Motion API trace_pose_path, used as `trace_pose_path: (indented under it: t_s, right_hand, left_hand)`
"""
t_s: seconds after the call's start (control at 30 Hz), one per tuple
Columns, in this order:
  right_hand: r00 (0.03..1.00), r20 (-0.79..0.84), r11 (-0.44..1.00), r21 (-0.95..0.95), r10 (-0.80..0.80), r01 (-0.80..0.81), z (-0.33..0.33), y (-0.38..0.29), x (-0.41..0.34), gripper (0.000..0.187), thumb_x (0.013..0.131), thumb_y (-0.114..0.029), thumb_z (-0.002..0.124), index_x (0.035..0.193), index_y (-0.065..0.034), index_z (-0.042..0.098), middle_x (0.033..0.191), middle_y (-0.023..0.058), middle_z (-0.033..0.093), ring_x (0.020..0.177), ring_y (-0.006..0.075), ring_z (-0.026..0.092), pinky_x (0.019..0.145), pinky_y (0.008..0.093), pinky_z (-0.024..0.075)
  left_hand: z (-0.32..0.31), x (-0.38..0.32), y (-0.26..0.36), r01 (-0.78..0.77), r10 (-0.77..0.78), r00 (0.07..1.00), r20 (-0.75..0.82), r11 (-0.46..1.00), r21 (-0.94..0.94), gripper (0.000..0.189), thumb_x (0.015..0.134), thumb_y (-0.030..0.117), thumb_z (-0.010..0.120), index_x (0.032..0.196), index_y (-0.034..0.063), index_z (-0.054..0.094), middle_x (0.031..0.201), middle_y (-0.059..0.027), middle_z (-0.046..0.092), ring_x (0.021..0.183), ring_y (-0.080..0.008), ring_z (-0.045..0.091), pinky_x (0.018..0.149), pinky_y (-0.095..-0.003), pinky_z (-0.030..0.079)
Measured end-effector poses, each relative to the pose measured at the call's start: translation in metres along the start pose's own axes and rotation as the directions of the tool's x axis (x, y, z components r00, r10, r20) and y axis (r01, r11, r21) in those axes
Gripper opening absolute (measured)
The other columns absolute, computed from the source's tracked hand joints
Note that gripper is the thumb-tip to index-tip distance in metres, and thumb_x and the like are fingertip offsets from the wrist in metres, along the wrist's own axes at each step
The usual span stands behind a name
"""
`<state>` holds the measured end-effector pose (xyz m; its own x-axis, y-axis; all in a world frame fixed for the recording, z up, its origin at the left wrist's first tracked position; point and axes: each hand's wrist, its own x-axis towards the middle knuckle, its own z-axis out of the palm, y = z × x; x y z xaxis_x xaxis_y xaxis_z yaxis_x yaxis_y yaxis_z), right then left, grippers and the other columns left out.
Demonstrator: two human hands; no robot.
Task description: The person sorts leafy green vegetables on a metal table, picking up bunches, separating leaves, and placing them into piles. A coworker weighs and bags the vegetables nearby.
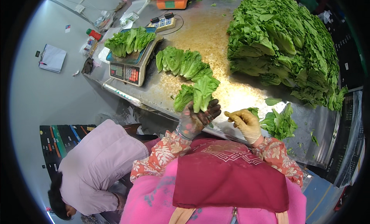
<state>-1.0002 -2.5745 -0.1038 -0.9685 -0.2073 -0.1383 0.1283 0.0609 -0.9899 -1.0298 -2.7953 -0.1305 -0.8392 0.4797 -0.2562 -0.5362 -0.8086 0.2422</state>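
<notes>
My left hand (196,117), in a stained grey glove, is palm up at the table's near edge, fingers apart, with the base of a green lettuce head (204,92) resting at its fingers. Another lettuce head (184,96) lies just left of it. My right hand (245,122), in a yellowish glove, has its fingers curled together; whether something small is between them cannot be told. Right of it lie loose lettuce leaves (279,122). A row of lettuce heads (185,62) lies beyond my left hand. More lettuce (130,41) rests on a digital scale (125,73).
A large lettuce pile (277,44) covers the table's right side. A power strip (163,23) with a cable and an orange scale (170,1) stand farther back. A person in a pale smock (101,166) bends down at my left, beside black crates (59,140).
</notes>
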Motion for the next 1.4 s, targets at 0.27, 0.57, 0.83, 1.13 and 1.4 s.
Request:
trace_pose_path:
  t_s: [0.27, 0.57, 0.83, 1.13, 1.4]
  right_hand:
    - [0.978, -0.103, 0.964, 0.216, 0.180, -0.154, 0.016, -0.004, 0.012, 0.019, 0.083, -0.006, 0.065, 0.098, 0.0011, 0.057, 0.081, 0.0023, 0.057, 0.067, 0.0070, 0.053, 0.057, 0.0192, 0.0440]
    - [0.932, -0.340, 0.956, 0.292, 0.130, -0.027, 0.001, 0.019, -0.016, 0.016, 0.081, -0.007, 0.064, 0.094, -0.0024, 0.057, 0.079, -0.0013, 0.053, 0.068, 0.0051, 0.047, 0.060, 0.0193, 0.0411]
    - [0.880, -0.472, 0.977, -0.207, -0.052, -0.053, -0.031, 0.029, -0.033, 0.022, 0.072, -0.011, 0.064, 0.091, -0.0031, 0.054, 0.071, 0.0051, 0.052, 0.059, 0.0131, 0.050, 0.055, 0.0266, 0.0432]
    - [0.906, -0.420, 0.987, 0.162, 0.056, 0.014, -0.041, 0.032, -0.039, 0.017, 0.077, -0.008, 0.061, 0.090, -0.0016, 0.052, 0.073, 0.0011, 0.053, 0.062, 0.0106, 0.053, 0.053, 0.0255, 0.0417]
    - [0.894, -0.449, 1.000, 0.017, -0.003, 0.012, -0.046, 0.044, -0.043, 0.016, 0.079, -0.008, 0.061, 0.092, -0.0013, 0.053, 0.071, -0.0009, 0.052, 0.061, 0.0075, 0.047, 0.054, 0.0229, 0.0400]
  left_hand:
    - [-0.023, 0.005, -0.037, -0.120, 0.145, 0.987, 0.074, 0.337, 0.934, 0.044, 0.092, 0.019, 0.053, 0.130, 0.0034, 0.036, 0.117, -0.0060, 0.050, 0.102, -0.0132, 0.050, 0.083, -0.0269, 0.044]
    - [0.014, 0.029, -0.074, 0.043, -0.006, 0.997, -0.080, 0.883, 0.468, 0.036, 0.095, 0.022, 0.050, 0.128, 0.0110, 0.040, 0.123, -0.0060, 0.049, 0.113, -0.0189, 0.048, 0.094, -0.0370, 0.042]
    - [0.036, 0.045, -0.091, -0.002, -0.095, 0.987, 0.128, 0.796, 0.605, 0.054, 0.083, 0.015, 0.065, 0.128, 0.0025, 0.038, 0.118, -0.0087, 0.052, 0.106, -0.0167, 0.053, 0.088, -0.0283, 0.045]
    - [0.028, 0.052, -0.111, 0.139, -0.131, 0.990, -0.047, 0.937, 0.322, 0.041, 0.088, 0.009, 0.060, 0.124, 0.0030, 0.040, 0.114, -0.0084, 0.054, 0.102, -0.0155, 0.057, 0.083, -0.0260, 0.051]
    - [0.025, 0.046, -0.123, 0.064, -0.120, 0.992, 0.048, 0.776, 0.627, 0.033, 0.091, 0.011, 0.054, 0.121, -0.0004, 0.045, 0.109, -0.0104, 0.058, 0.100, -0.0200, 0.058, 0.091, -0.0304, 0.046]
